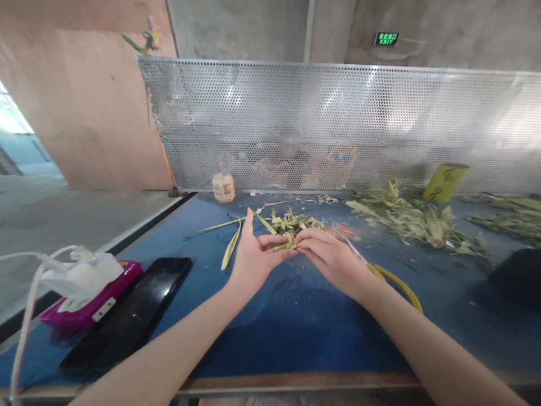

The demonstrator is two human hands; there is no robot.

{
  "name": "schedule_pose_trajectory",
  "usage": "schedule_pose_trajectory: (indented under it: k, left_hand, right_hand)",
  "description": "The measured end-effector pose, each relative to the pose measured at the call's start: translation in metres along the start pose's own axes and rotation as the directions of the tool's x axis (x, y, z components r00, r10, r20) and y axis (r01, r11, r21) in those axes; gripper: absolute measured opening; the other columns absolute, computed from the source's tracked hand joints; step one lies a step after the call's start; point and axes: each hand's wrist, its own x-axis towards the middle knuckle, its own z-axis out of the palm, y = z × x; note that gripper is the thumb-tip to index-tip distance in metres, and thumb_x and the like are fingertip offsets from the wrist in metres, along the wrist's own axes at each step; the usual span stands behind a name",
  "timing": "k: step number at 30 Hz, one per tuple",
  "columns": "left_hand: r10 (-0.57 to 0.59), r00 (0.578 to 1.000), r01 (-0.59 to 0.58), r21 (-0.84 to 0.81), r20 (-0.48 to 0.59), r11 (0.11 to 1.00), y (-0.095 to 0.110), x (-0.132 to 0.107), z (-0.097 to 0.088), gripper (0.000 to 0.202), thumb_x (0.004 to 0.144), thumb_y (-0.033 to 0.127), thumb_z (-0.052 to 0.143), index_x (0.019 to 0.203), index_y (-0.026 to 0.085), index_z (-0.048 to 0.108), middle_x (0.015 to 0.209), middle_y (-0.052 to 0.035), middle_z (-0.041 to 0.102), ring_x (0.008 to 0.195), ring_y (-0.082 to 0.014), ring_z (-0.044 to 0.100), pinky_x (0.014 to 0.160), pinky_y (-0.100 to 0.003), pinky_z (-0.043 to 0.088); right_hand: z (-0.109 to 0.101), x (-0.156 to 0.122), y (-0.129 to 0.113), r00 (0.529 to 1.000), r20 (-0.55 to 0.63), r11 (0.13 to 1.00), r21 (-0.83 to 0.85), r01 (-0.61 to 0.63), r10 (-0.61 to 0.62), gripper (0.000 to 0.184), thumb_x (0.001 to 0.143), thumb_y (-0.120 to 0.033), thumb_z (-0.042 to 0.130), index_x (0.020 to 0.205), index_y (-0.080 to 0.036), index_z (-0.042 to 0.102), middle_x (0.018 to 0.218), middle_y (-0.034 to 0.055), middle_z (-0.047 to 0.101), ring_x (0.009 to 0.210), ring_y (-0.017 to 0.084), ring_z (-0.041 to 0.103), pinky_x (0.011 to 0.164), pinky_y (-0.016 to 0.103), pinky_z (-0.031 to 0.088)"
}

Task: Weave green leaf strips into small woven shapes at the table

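Note:
My left hand (256, 256) pinches a small folded piece of green leaf strip (279, 247) between thumb and fingers, its index finger pointing up. The fingertips of my right hand (327, 256) are closed on the other end of this piece. A long leaf strip (231, 246) hangs past the left side of my left hand, and another strip slants up behind its fingers. Just behind both hands lies a heap of green and brown plant scraps (298, 222). Scissors with yellow handles (408, 290) lie partly hidden beneath my right forearm.
On the blue table are a black phone (131, 310) and a purple power strip (91, 316) with a white charger (87, 273) at left. A ball of twine (223, 188), leaf piles (422, 223) and a yellow-green can (445, 182) stand before the perforated metal screen (262, 107).

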Motion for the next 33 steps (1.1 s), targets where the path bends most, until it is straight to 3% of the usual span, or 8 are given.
schedule_pose_trajectory:
  k: [8, 15, 19, 23, 29, 33]
  left_hand:
    - [0.201, 0.974, -0.219, 0.23, 0.1, 0.948, 0.008, -0.007, -0.001, 0.106, 0.065, 0.018, 0.068, 0.136, 0.025, -0.01, 0.08, -0.0038, 0.068, 0.082, -0.0195, 0.062, 0.078, -0.036, 0.048]
    - [0.277, 0.954, -0.297, 0.22, 0.118, 0.929, 0.012, -0.011, 0.004, 0.1, 0.066, 0.015, 0.066, 0.137, 0.024, -0.005, 0.077, -0.0046, 0.068, 0.077, -0.0204, 0.062, 0.07, -0.033, 0.05]
    - [0.203, 0.971, -0.225, 0.196, 0.128, 0.954, 0.011, -0.008, 0.004, 0.101, 0.068, 0.018, 0.065, 0.135, 0.026, -0.01, 0.077, -0.0038, 0.068, 0.078, -0.0198, 0.063, 0.067, -0.032, 0.051]
    - [0.096, 0.991, -0.103, 0.08, 0.092, 0.991, 0.007, -0.004, 0.003, 0.099, 0.066, 0.019, 0.067, 0.136, 0.027, -0.002, 0.072, -0.0007, 0.066, 0.072, -0.0155, 0.062, 0.064, -0.027, 0.049]
    - [-0.123, 0.992, 0.127, -0.119, 0.035, 0.985, 0.002, 0.002, 0.004, 0.099, 0.061, 0.016, 0.071, 0.136, 0.015, 0.008, 0.062, 0.003, 0.063, 0.055, -0.0075, 0.054, 0.057, -0.019, 0.042]
    - [-0.146, 0.988, 0.151, -0.111, 0.053, 0.982, 0.001, 0.003, 0.002, 0.099, 0.064, 0.019, 0.069, 0.137, 0.015, 0.002, 0.068, 0.0011, 0.064, 0.053, -0.0067, 0.052, 0.053, -0.019, 0.04]
  right_hand:
    - [-0.002, 0.001, 0.002, 0.996, 0.01, 0.988, 0.129, -0.089, 0.088, 0.016, 0.082, -0.011, 0.044, 0.074, -0.018, 0.056, 0.085, 0.006, 0.059, 0.083, 0.014, 0.056, 0.075, 0.027, 0.047]
    - [-0.006, 0.005, -0.003, 0.94, 0.047, 0.891, 0.306, -0.335, 0.337, 0.019, 0.075, -0.01, 0.051, 0.057, -0.017, 0.053, 0.077, 0.0029, 0.058, 0.068, 0.011, 0.056, 0.061, 0.025, 0.047]
    - [-0.002, 0.005, -0.002, 0.895, 0.103, 0.804, 0.405, -0.437, 0.434, 0.024, 0.075, -0.014, 0.051, 0.051, -0.016, 0.049, 0.074, 0.0021, 0.056, 0.056, 0.008, 0.053, 0.051, 0.022, 0.043]
    - [0.002, 0.003, 0.001, 0.864, 0.187, 0.703, 0.515, -0.491, 0.467, 0.019, 0.076, -0.021, 0.052, 0.058, -0.016, 0.054, 0.071, 0.0008, 0.056, 0.042, 0.005, 0.045, 0.044, 0.021, 0.041]
    - [0.005, 0.002, 0.003, 0.843, 0.239, 0.674, 0.514, -0.53, 0.481, 0.02, 0.076, -0.026, 0.054, 0.059, -0.016, 0.055, 0.067, 0.0007, 0.059, 0.041, 0.006, 0.048, 0.047, 0.023, 0.044]
    - [0.005, 0.001, 0.006, 0.824, 0.277, 0.625, 0.546, -0.558, 0.495, 0.019, 0.075, -0.029, 0.055, 0.061, -0.016, 0.055, 0.059, -0.0013, 0.057, 0.042, 0.007, 0.049, 0.049, 0.023, 0.044]
